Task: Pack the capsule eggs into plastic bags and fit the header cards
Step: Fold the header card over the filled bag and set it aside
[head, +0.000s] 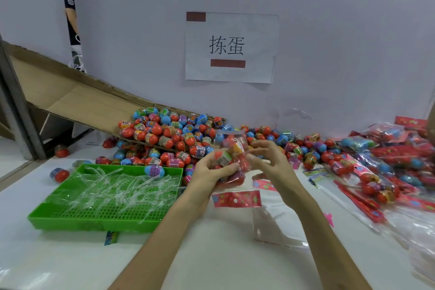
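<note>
My left hand (pixel 213 172) grips a clear plastic bag (pixel 231 156) holding several red and orange capsule eggs, raised just above the table. My right hand (pixel 270 160) is at the bag's right side, fingers curled and pinching the plastic. A red patterned header card (pixel 236 198) lies flat on the table right below the bag. A big heap of loose capsule eggs (pixel 169 132) in red, blue and purple spills off a cardboard ramp behind my hands.
A green perforated tray (pixel 70 216) with clear plastic strips sits at the left. Packed bags with red header cards (pixel 386 167) pile up at the right. Empty clear bags (pixel 277 226) lie under my right forearm. A paper sign (pixel 230 47) hangs on the wall.
</note>
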Demonstrator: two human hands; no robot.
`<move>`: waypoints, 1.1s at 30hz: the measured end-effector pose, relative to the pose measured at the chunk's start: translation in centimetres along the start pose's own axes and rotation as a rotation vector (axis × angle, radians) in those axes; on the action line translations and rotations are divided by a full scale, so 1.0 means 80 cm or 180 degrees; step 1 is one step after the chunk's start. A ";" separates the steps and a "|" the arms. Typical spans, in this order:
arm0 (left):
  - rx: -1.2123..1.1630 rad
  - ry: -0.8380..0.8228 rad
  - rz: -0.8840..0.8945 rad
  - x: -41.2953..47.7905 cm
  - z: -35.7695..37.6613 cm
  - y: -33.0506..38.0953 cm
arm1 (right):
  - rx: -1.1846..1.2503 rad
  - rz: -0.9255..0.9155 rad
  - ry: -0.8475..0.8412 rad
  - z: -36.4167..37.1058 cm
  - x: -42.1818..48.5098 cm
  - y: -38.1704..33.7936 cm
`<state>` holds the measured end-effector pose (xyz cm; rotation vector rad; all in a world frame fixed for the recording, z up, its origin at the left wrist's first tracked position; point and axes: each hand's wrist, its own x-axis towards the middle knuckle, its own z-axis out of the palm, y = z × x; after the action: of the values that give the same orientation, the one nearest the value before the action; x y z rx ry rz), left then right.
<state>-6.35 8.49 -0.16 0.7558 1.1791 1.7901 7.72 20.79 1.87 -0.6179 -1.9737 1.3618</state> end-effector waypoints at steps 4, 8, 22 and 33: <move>0.0031 0.0163 0.0254 -0.001 0.000 0.001 | -0.0285 -0.0216 -0.0110 0.011 -0.002 0.011; 0.0007 0.0504 0.0388 0.002 -0.001 0.001 | -0.0418 -0.0233 -0.0076 0.017 0.001 0.011; 0.0887 0.0374 0.0605 -0.004 0.008 -0.008 | 0.0207 -0.0291 0.0149 0.032 -0.007 -0.002; 0.0871 -0.0555 -0.0188 -0.002 0.006 -0.013 | 0.0742 -0.0210 0.1057 0.013 -0.008 -0.010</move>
<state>-5.50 8.75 -0.95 1.0028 1.3283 1.4983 7.38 19.46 2.20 -0.6177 -1.5345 1.3284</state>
